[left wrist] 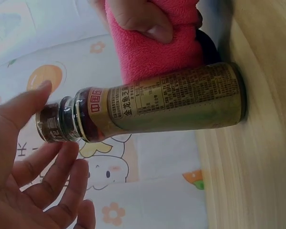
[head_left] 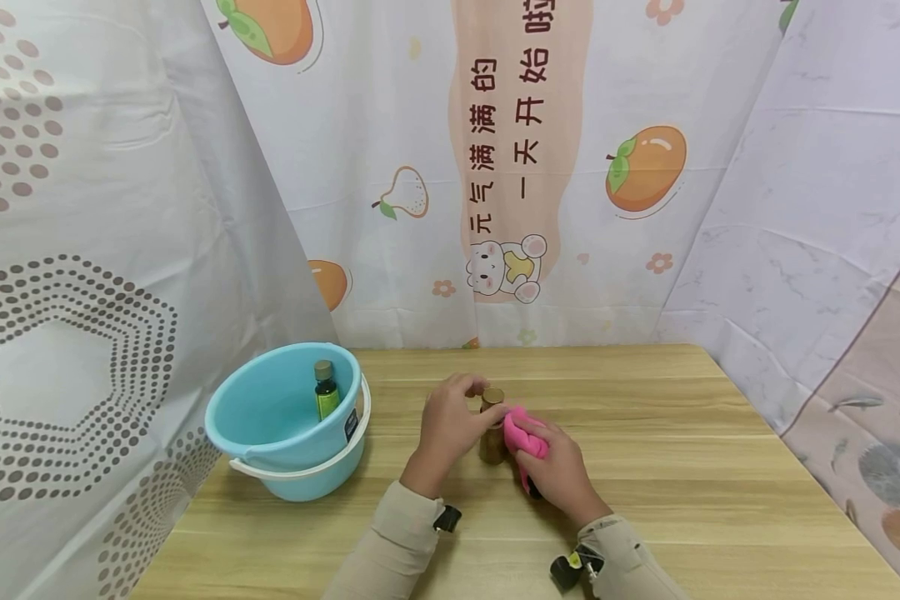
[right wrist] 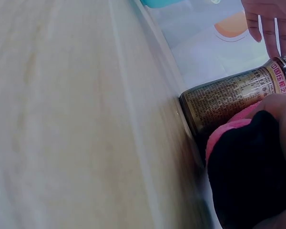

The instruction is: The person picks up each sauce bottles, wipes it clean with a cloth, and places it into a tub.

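A brown glass bottle (head_left: 492,446) with a gold-brown label stands upright on the table. My left hand (head_left: 448,425) is at its top: in the left wrist view, thumb and forefinger pinch the brown cap (left wrist: 48,123), while the other fingers hang loosely below. On the bottle's right side, my right hand (head_left: 562,473) grips a bunched pink fleecy cloth (head_left: 523,437) against the label. Part of the bundle is black (right wrist: 248,171), as the right wrist view shows. The cloth hides part of the bottle's lower side there.
To the left stands a light blue bucket (head_left: 285,457) with a white handle. Inside it leans a dark bottle (head_left: 326,392) with a green-yellow label. The wooden table (head_left: 682,467) ends at a printed curtain (head_left: 390,275) behind, and more curtains hang at both sides.
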`<state>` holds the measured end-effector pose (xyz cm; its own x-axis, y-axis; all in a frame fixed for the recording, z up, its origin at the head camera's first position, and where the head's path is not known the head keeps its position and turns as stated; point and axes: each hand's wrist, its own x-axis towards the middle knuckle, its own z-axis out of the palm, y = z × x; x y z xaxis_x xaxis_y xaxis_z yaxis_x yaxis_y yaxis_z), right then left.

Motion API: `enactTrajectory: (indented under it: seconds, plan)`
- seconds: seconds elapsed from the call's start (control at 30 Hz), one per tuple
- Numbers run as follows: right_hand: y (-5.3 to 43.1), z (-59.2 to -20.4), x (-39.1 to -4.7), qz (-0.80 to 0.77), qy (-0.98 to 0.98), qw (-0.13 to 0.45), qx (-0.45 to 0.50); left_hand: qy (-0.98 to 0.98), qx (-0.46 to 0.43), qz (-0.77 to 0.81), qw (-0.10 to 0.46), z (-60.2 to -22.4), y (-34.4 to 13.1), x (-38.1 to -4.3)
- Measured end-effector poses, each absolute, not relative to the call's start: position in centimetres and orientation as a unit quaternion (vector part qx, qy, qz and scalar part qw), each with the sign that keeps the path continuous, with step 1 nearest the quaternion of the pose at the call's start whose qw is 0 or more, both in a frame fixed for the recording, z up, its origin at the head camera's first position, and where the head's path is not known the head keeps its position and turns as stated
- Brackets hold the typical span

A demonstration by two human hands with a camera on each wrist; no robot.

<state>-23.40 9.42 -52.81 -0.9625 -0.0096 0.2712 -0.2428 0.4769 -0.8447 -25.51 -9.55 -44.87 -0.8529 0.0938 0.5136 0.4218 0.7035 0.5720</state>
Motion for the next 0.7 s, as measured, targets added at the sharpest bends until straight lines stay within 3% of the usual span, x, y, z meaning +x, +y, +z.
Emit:
enactTrajectory:
  seconds: [0.27,0.7]
  plan:
    - [9.35,-52.88,-23.45,0.512,-0.848,0.120,0.074,-0.888,-0.149,-0.366,0.236,-44.85,-9.61,-25.46]
    - [9.00,-52.16,-23.13,0.575,-0.790,0.183,0.111,-0.877,-0.172,-0.400,0.202,-44.78,-9.96,-25.68]
